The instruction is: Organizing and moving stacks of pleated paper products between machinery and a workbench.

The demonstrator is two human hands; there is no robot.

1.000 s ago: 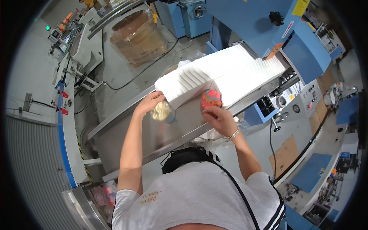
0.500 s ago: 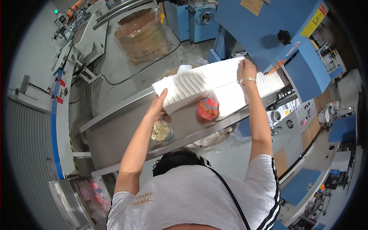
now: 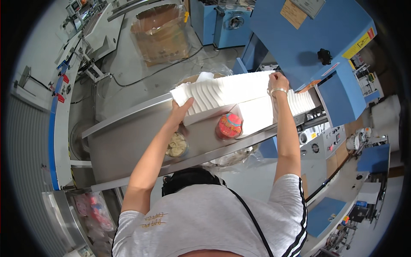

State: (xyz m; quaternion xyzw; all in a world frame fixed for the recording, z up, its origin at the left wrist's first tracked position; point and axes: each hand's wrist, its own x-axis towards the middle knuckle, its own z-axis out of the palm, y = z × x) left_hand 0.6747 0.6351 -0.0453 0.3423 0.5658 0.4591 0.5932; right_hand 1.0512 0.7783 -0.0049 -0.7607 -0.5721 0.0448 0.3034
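A long row of white folded paper sheets, wavy along its left part, lies on a grey metal conveyor trough. My left hand grips its left end, thumb on the near side, some fingers hidden behind the paper. My right hand, with a bracelet at the wrist, has its bent fingers closed at the far edge of the row near the blue machine. A second white block lies against the near side. Beside it stands a round red-topped container. A jar with a pale yellowish top sits below my left hand, partly behind my forearm.
The trough's raised metal edge runs along the far side. A blue machine with a black knob stands close on the right. Beyond the trough are a plastic-lined cardboard box and a cable on the floor. A bin holds plastic-wrapped pieces.
The whole view has shifted slightly. My right hand's fingers are more bent and bunched at the paper's far edge. My left hand stays at the left end of the row.
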